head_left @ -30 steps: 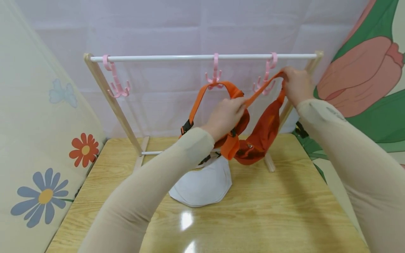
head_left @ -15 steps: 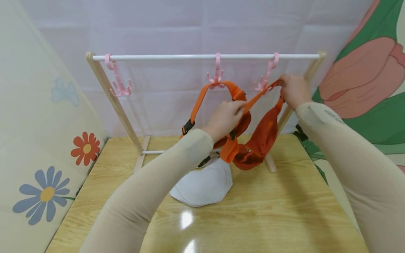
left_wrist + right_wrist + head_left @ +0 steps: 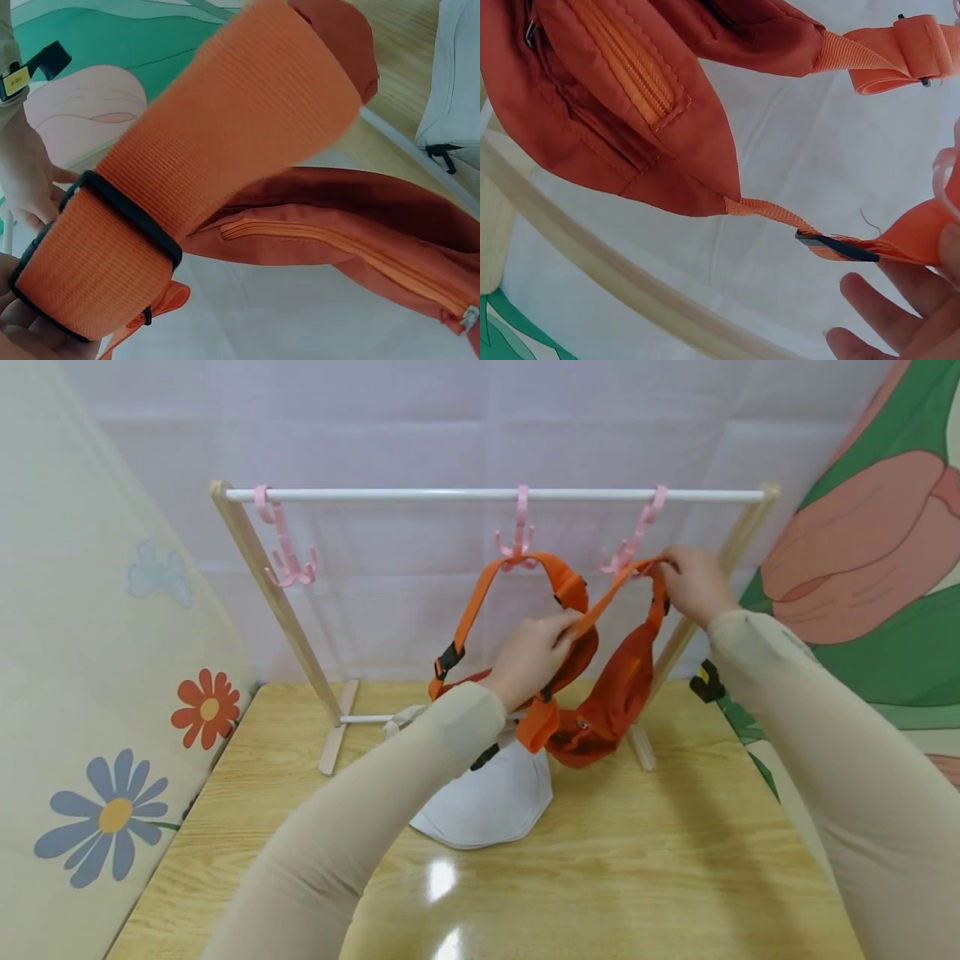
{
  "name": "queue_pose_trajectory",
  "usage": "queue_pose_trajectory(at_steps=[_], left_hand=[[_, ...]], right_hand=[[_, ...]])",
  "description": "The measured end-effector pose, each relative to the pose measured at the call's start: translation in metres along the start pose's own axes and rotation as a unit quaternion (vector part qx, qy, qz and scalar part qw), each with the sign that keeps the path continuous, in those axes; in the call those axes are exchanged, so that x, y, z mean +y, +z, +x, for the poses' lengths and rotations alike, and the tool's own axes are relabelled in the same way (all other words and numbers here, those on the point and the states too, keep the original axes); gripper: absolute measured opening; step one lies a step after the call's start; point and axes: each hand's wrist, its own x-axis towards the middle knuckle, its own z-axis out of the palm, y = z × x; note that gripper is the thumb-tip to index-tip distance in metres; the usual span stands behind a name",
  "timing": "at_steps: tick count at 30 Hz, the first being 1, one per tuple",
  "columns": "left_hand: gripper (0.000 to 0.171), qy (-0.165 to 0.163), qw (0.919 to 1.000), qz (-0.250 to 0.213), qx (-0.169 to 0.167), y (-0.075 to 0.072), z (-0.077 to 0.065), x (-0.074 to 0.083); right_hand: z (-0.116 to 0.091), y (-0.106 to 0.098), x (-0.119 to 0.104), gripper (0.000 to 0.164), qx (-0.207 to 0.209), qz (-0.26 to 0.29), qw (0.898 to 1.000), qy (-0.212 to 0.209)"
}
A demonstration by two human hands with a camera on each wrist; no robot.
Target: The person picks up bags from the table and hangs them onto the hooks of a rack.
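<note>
I have both hands on the orange strap [image 3: 611, 596] of an orange-red waist bag [image 3: 618, 685]: the left hand [image 3: 528, 656] grips it near the middle hook, and the right hand [image 3: 697, 585] pinches it to the right of the right pink hook [image 3: 628, 547]. The right wrist view shows the other right fingers spread loosely below that pinch. The bag hangs under the right part of the white rail [image 3: 397, 494], apart from the bench [image 3: 637, 868], on the near side of the rack. An orange strap loop [image 3: 472, 602] arches at the middle pink hook [image 3: 519, 527]; I cannot tell whether it belongs to the same bag. The held strap crosses at the right hook, but I can't make out whether any prong has caught it, so I judge this to be the step of seating it there. I'd hold the span flat and fairly taut, lower it evenly behind an upturned prong, and clear the black slider [image 3: 836, 247] from the contact spot. Best to let the hook take the weight before easing either grip, and to pull gently, since the hook could swing along the rail.
</note>
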Motion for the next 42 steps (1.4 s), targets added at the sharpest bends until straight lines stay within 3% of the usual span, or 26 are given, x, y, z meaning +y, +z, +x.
queue_pose_trajectory(at_steps=[7,16,22,31,42], left_hand=[[0.035,-0.004,0.9998,0.009,-0.015,0.011,-0.004,-0.005],[0.046,-0.021,0.9980,0.004,-0.060,0.021,-0.006,-0.006],[0.050,-0.035,0.9973,-0.009,-0.064,0.023,-0.007,-0.006],[0.056,-0.055,0.9957,0.001,-0.075,0.029,-0.007,-0.009],[0.060,-0.084,0.9916,-0.034,-0.092,0.031,-0.017,-0.017]], right_hand=[[-0.002,0.011,0.004,0.035,0.044,0.028,0.998,-0.020],[-0.013,0.023,0.002,0.031,0.071,0.080,0.994,0.001],[-0.017,0.033,0.006,0.035,0.067,0.129,0.989,0.021],[-0.025,0.046,0.012,0.041,0.043,0.149,0.987,0.043],[-0.042,0.060,0.018,0.045,0.009,0.170,0.984,0.045]])
